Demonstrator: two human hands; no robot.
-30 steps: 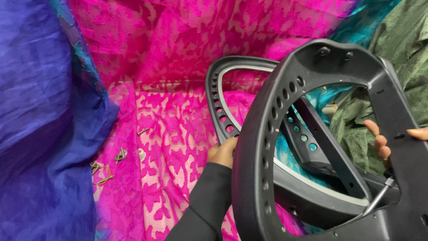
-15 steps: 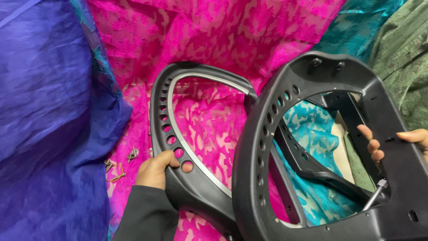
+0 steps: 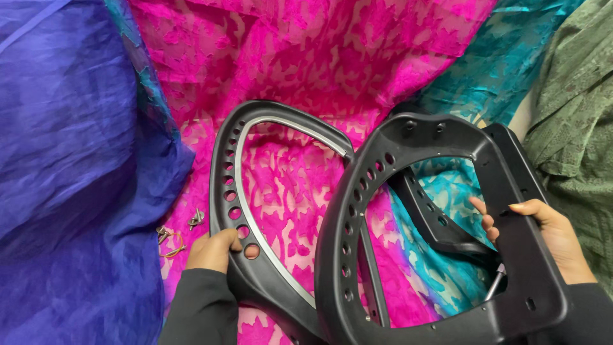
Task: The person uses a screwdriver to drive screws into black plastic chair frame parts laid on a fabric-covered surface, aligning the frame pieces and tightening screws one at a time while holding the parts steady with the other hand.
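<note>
Pink patterned cloth underneath — left hand, fingers curled, has drawn the perforated frame leftward, clear of the larger frame — right hand clasping that.

Bright, even, soft light, prob from overhead; colours vivid. Faint shadows only, under black plastic frame at 5 o'clock. Dull sheen on frame rim, no hard glare. Focus sharp at centre, slightly soft w/ mild stretch toward 9 o'clock edge.
</note>
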